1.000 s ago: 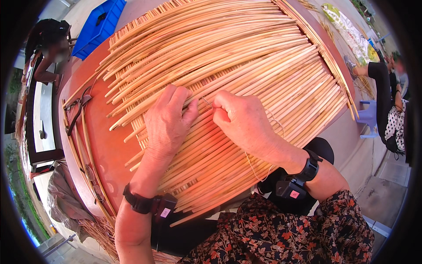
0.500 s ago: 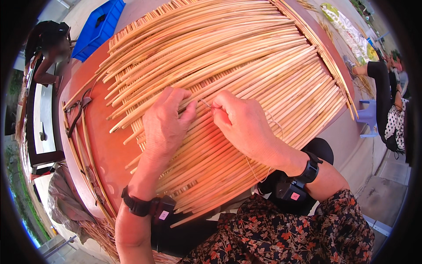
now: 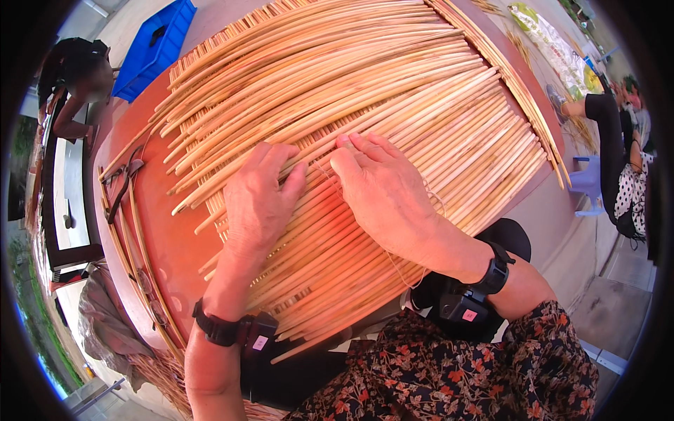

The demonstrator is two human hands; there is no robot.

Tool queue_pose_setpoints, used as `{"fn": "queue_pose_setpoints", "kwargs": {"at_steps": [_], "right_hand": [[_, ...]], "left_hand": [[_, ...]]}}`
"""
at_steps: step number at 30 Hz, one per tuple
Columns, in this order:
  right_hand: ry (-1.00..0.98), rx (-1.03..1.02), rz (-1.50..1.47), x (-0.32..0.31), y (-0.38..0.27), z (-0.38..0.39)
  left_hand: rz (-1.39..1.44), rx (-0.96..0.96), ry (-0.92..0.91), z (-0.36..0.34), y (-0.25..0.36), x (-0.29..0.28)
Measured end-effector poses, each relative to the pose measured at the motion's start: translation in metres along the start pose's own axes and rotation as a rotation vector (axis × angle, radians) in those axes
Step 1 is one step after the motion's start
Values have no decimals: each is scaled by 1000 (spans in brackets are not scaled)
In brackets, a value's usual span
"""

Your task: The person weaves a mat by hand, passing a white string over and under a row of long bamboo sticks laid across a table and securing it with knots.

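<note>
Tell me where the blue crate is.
In the head view, the blue crate sits upper left, beyond the reddish table and the mat of cane sticks.

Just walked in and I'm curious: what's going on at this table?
A person is working on a mat of thin bamboo sticks spread over a reddish-brown table. The left hand lies flat on the sticks, pressing them down, while the right hand rests beside it, fingertips at a thin thread that trails back past the wrist. A blue crate sits beyond the table.

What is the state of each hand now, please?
Left hand: open, fingers flat on the bamboo sticks.
Right hand: fingers curled on the sticks near a thin string; its grip cannot be told.
</note>
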State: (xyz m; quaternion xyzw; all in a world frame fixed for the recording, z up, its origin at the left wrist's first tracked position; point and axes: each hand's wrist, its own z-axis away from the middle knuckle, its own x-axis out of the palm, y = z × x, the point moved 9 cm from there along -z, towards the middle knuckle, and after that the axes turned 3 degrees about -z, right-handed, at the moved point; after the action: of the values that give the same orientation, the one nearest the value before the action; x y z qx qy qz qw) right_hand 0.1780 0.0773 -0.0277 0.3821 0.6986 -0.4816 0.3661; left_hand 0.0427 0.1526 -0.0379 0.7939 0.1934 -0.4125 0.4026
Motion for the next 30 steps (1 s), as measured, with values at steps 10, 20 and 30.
{"fn": "queue_pose_setpoints", "kwargs": {"at_steps": [10,20,30], "right_hand": [[160,10,21,-20,8,-3],[118,37,10,-13,28,-5],[141,130,316,-72,167,-1]], "left_hand": [[-21,39,-13,-1,5,1],[-45,45,-13,0,2,4],[-32,35,-53,1,2,7]]}}
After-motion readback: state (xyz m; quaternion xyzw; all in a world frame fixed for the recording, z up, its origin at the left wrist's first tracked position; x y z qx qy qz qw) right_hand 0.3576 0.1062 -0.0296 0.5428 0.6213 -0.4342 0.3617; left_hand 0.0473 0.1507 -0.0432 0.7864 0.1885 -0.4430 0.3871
